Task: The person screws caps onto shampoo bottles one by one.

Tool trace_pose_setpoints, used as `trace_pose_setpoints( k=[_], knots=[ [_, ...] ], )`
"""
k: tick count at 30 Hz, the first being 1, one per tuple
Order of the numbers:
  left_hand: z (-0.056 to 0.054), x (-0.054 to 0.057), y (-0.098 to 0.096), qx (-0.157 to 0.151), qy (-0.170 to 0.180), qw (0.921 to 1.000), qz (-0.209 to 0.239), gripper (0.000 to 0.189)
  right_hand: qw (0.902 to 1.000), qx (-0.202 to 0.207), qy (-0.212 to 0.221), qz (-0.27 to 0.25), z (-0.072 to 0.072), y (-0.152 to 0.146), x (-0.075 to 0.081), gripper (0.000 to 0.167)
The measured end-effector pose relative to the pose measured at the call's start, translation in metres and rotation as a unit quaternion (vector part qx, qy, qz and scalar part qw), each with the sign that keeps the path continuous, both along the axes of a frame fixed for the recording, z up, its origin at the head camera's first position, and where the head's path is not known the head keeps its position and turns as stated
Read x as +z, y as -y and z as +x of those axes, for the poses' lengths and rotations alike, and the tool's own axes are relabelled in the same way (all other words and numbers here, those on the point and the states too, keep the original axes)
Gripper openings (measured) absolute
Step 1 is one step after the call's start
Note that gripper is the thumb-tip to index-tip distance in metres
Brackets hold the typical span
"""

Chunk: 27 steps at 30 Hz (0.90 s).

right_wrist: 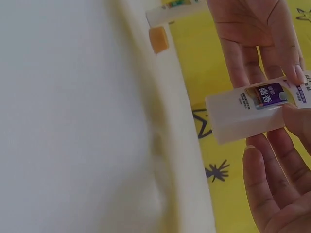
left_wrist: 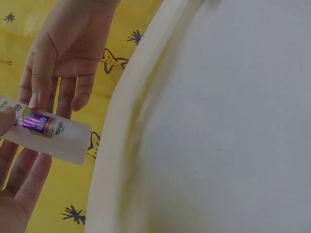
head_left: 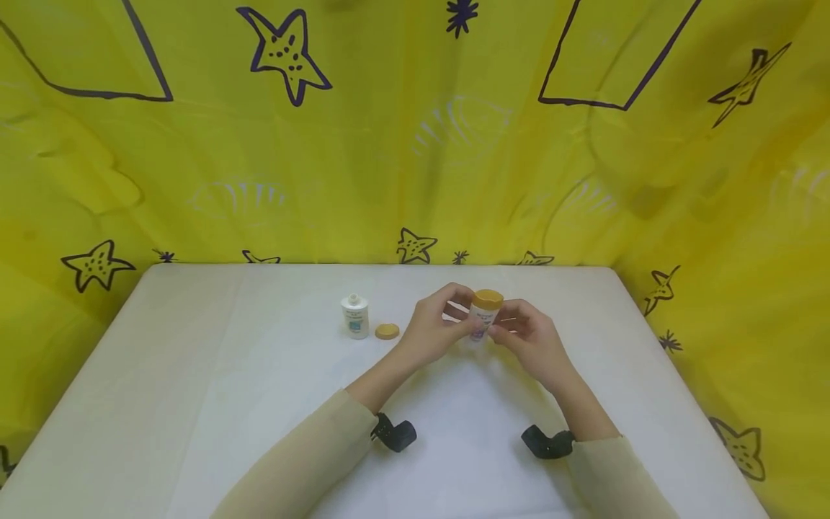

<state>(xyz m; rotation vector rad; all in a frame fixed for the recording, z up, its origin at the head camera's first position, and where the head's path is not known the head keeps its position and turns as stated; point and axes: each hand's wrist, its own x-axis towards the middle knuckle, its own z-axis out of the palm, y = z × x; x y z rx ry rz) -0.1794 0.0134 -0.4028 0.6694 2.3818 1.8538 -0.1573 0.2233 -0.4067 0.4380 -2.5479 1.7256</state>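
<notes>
A white bottle [head_left: 483,317] with a purple label and an orange cap [head_left: 488,298] is held between both hands, nearly upright. My left hand [head_left: 431,329] grips its left side, thumb across the front and fingers behind. From the other side my right hand [head_left: 533,337] pinches it with thumb and fingertips. Both wrist views show the bottle's label [left_wrist: 39,124] and its plain base end, with each thumb on the bottle; the cap lies outside those views. To the left stands a second white bottle [head_left: 355,318], uncapped, with a loose orange cap [head_left: 387,331] beside it.
A white cloth covers the table [head_left: 259,418]. Behind it and at both sides hangs a yellow curtain [head_left: 363,158] with drawn starfish. Black wrist devices [head_left: 394,433] sit at the sleeve cuffs.
</notes>
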Motion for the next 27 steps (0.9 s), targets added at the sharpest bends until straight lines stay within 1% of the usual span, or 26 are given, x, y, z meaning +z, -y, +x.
trace_pose_setpoints(
  k=[5, 10, 14, 22, 27],
  knots=[
    [-0.014, -0.001, -0.014, 0.004, 0.000, 0.9999, -0.014, 0.034, 0.9997, -0.016, 0.018, 0.000, -0.012, -0.009, -0.003, 0.029],
    [-0.027, -0.003, -0.023, 0.006, -0.003, 0.9998, -0.021, 0.033, 0.9995, -0.025, 0.020, 0.006, -0.023, -0.014, -0.005, 0.030],
    [-0.037, -0.007, -0.030, 0.009, -0.006, 0.9996, -0.025, 0.033, 0.9991, -0.032, 0.026, 0.011, -0.031, -0.018, -0.007, 0.031],
    [-0.051, -0.018, -0.044, 0.021, -0.010, 0.9994, -0.027, 0.032, 0.9986, -0.040, 0.033, 0.012, -0.043, -0.024, -0.010, 0.033],
    [-0.056, -0.021, -0.054, 0.025, -0.001, 0.9995, -0.019, 0.032, 0.9978, -0.045, 0.045, 0.015, -0.049, -0.032, -0.014, 0.037]
  ],
)
